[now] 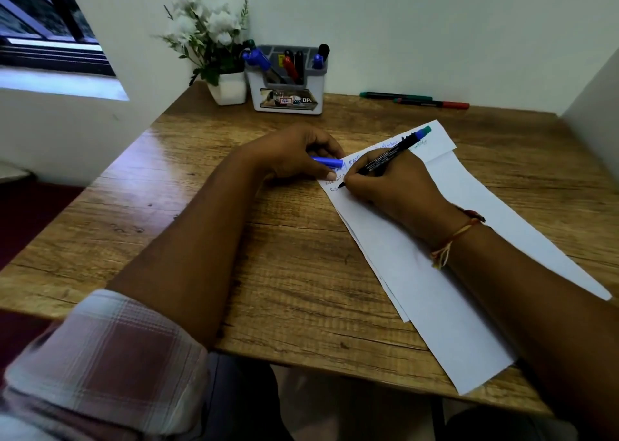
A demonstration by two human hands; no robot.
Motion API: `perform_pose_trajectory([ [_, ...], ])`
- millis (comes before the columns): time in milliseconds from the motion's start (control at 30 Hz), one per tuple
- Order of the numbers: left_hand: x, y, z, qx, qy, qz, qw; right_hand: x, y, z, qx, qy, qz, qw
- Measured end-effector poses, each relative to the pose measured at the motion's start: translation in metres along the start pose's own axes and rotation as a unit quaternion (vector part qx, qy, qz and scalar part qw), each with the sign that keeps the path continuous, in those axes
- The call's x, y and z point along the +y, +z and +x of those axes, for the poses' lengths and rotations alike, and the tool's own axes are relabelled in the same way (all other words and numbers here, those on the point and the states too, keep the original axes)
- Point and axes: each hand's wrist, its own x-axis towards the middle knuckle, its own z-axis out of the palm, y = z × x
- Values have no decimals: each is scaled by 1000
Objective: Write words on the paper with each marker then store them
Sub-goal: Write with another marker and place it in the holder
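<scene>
White paper [462,293] lies slanted on the wooden desk [294,273], with a few lines of handwriting near its top left. My right hand [392,189] grips a black marker [388,156] with a blue band and green end, its tip touching the paper. My left hand [298,154] rests at the paper's left edge and holds a blue cap [330,162]. A grey and white holder [288,82] with several markers stands at the back. Two more markers lie at the back right, a green-ended marker [395,95] and a red-ended marker [435,103].
A small white pot of white flowers [214,45] stands left of the holder. Walls close the desk at the back and right. A window [43,28] is at the upper left. The desk's near edge runs under my forearms.
</scene>
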Motion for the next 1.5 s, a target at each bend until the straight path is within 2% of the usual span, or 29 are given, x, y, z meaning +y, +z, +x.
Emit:
perform_pose_trajectory([
  [1501, -6, 1, 3, -3, 4, -24, 1000, 1, -1, 1, 18, 26, 2, 999],
])
